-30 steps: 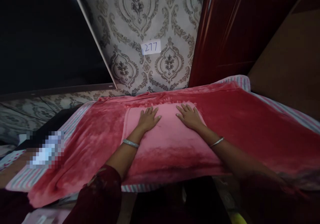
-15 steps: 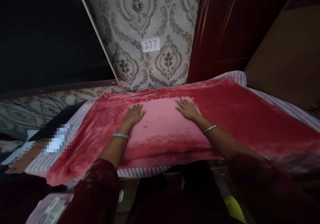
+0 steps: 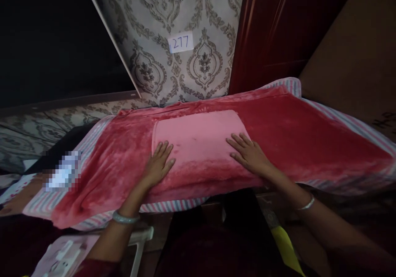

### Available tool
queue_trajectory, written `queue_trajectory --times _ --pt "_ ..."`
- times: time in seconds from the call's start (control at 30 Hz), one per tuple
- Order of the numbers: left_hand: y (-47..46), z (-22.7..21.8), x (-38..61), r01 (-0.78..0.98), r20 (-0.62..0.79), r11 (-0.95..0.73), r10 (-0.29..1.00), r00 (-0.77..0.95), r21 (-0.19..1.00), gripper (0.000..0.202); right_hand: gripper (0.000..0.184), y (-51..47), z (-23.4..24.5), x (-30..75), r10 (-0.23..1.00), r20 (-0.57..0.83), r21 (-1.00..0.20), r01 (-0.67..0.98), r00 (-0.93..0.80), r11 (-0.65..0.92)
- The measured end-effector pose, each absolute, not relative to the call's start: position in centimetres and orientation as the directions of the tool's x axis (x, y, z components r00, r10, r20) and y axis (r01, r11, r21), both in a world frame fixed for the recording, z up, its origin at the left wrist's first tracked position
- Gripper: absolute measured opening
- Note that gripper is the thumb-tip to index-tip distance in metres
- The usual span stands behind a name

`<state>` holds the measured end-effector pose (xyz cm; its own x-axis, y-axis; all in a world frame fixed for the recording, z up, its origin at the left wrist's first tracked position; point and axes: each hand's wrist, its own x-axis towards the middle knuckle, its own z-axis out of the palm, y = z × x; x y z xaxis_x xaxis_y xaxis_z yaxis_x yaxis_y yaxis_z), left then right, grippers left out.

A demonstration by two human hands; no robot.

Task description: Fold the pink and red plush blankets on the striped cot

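A red plush blanket [image 3: 297, 132] lies spread over a pink, grey and white striped cloth [image 3: 173, 204]. In its middle, a section of the plush is folded over into a pale pink panel [image 3: 201, 132], with red fuzzy fabric along its near side. My left hand [image 3: 158, 164] rests flat on the panel's left near corner, fingers spread. On the right edge of the panel lies my right hand [image 3: 249, 153], also flat with its fingers apart. Each wrist carries a bangle. Neither hand grips the fabric.
Behind the blanket is a patterned wall [image 3: 204, 62] with a paper label [image 3: 181, 42] reading 277. A large dark screen [image 3: 55, 41] stands at the left, a dark red door [image 3: 275, 29] at the right. A pinkish bag [image 3: 63, 254] sits low at the left.
Both hands have slid toward me over the pink panel, from its far part to its nearer part. The panel's far edge is now uncovered. The view has tilted slightly down.
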<state>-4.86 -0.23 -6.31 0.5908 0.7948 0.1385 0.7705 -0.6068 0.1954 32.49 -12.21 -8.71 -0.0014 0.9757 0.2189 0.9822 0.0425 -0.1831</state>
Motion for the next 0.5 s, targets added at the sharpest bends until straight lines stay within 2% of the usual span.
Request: queue_trajectory --times 0.23,0.37,0.5 --pt "1.3 -8.4 -6.4 0.75 0.257 -0.586 0.81 0.528 0.307 0.058 0.058 -11.9 -10.7 33.8 0.946 0.322 -0.296 0.954 0.048 0.052" --pt "0.7 -9.3 -7.8 0.735 0.312 -0.432 0.899 0.306 0.522 0.065 0.061 -12.3 -11.6 34.7 0.926 0.332 -0.465 0.885 0.182 -0.007" --pt "-1.2 -8.4 -8.4 0.647 0.29 -0.27 0.954 0.078 0.713 0.07 0.064 -13.1 -11.8 35.3 0.869 0.327 -0.614 0.782 0.372 -0.104"
